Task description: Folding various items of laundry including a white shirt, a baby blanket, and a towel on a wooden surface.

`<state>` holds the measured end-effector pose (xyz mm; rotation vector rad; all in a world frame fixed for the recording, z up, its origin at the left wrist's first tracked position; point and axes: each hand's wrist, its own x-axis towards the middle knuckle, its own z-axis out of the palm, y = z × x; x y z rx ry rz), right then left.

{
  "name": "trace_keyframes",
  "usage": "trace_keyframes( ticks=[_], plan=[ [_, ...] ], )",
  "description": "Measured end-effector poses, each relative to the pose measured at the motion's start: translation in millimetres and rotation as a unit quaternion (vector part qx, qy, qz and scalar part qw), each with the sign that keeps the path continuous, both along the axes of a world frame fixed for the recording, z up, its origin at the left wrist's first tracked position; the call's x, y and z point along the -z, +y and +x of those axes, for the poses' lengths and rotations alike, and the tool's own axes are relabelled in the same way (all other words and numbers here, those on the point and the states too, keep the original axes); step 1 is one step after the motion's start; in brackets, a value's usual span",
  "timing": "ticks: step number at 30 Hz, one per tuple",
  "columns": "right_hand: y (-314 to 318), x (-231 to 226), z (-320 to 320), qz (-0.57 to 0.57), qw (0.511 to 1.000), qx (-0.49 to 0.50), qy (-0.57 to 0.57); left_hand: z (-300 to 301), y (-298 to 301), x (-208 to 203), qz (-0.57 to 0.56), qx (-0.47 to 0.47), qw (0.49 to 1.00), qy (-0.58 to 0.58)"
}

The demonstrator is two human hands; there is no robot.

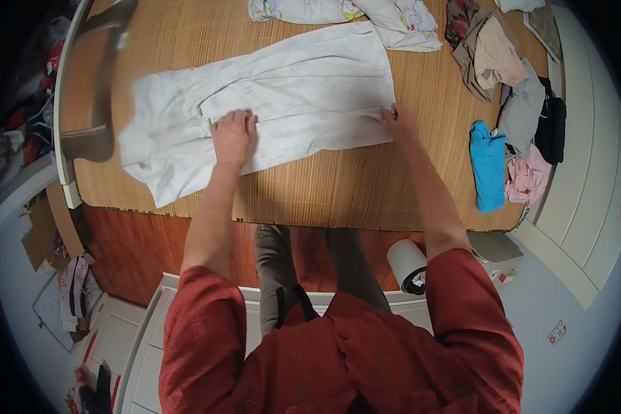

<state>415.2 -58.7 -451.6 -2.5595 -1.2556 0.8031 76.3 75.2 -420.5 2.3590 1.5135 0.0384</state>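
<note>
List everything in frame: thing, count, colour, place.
garment: 1, white, spread flat mid-mat
mat: 1, tan woven, under the clothes
printed cloth: 1, white with prints, top edge
clothes pile: 1, brown, beige, grey, black, pink, right side
blue cloth: 1, blue, folded, right of mat
roll: 1, white, floor below mat
left hand: flat on the garment
right hand: at the garment's right edge, pinching it

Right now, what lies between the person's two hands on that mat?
In the head view, only the white garment spans the stretch between the left hand and the right hand; both hands press on its folded lower edge.
</note>
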Motion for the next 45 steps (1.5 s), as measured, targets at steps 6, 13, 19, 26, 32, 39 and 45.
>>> trace_keyframes(
  ticks=[6, 13, 19, 26, 32, 39, 45],
  plan=[
    [2.7, -20.5, -21.1, 0.202, 0.977, 0.031, -0.058, -4.8, -56.3, -21.9, 0.097, 0.103, 0.988, -0.059],
    [99.2, -23.9, -14.5, 0.292, 0.93, -0.177, -0.135, -4.0, -41.7, -8.8, 0.036, 0.092, 0.99, -0.098],
    [167.2, -26.8, -6.4, 0.171, 0.924, -0.253, -0.229, -3.4, 50.1, -3.3, 0.155, -0.024, 0.982, -0.102],
    [172.0, -16.4, 15.6, 0.172, 0.932, -0.244, -0.206, -23.0, 89.1, 16.3, 0.169, 0.037, 0.984, 0.035],
    [115.0, -56.1, 21.6, 0.374, 0.875, -0.243, -0.187, -35.0, 70.3, 7.3, 0.212, 0.044, 0.976, 0.021],
    [27.5, -24.4, 32.9, 0.212, 0.899, -0.354, -0.145, -43.5, 44.9, 15.3, 0.143, 0.098, 0.981, 0.086],
    [66.8, -34.6, 17.6, 0.212, 0.959, -0.106, -0.155, -38.4, 43.6, -3.7, 0.153, 0.055, 0.984, 0.078]
  ],
)
